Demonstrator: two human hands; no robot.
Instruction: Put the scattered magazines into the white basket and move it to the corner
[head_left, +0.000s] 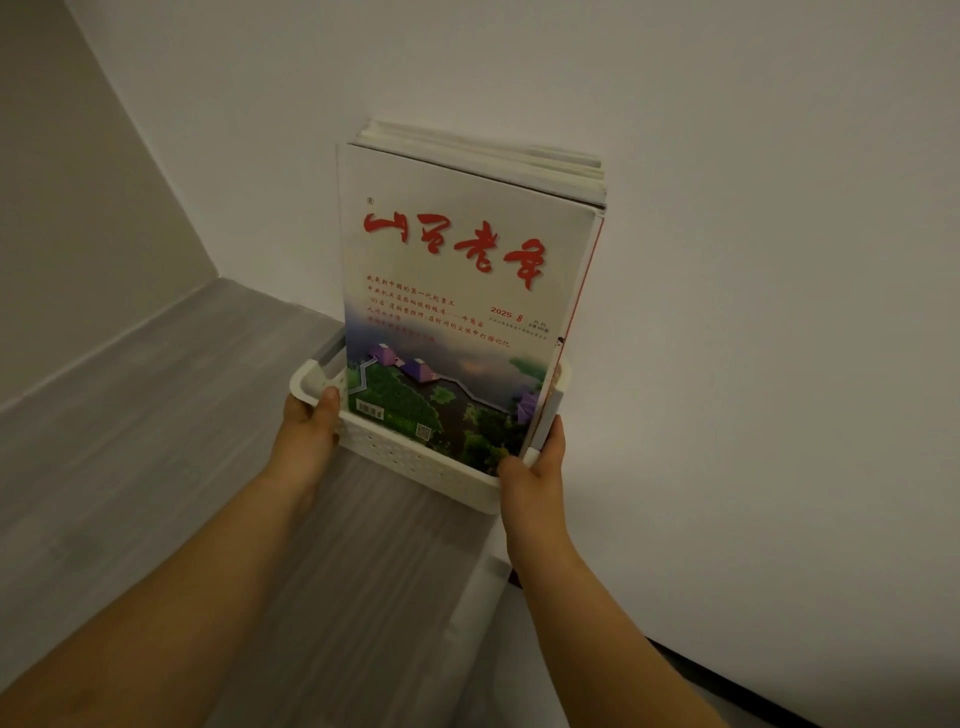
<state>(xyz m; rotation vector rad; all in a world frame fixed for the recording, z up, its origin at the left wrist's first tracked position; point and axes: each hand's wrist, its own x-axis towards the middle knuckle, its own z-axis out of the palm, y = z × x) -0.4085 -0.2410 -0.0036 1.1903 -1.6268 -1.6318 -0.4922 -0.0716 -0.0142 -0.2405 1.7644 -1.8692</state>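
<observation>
A white perforated basket (410, 457) holds several magazines (457, 291) standing upright; the front one has a pale cover with red brush lettering and a landscape picture. My left hand (309, 434) grips the basket's near-left corner, thumb over the rim. At the near-right corner, my right hand (535, 473) clasps the rim. The basket is close to the white wall, and I cannot tell whether it rests on the floor or is held just above it.
Grey wood-grain floor (156, 441) stretches left and toward me. Two white walls meet in a corner (215, 270) at the upper left. A white skirting strip (483, 587) with a dark gap runs along the right wall.
</observation>
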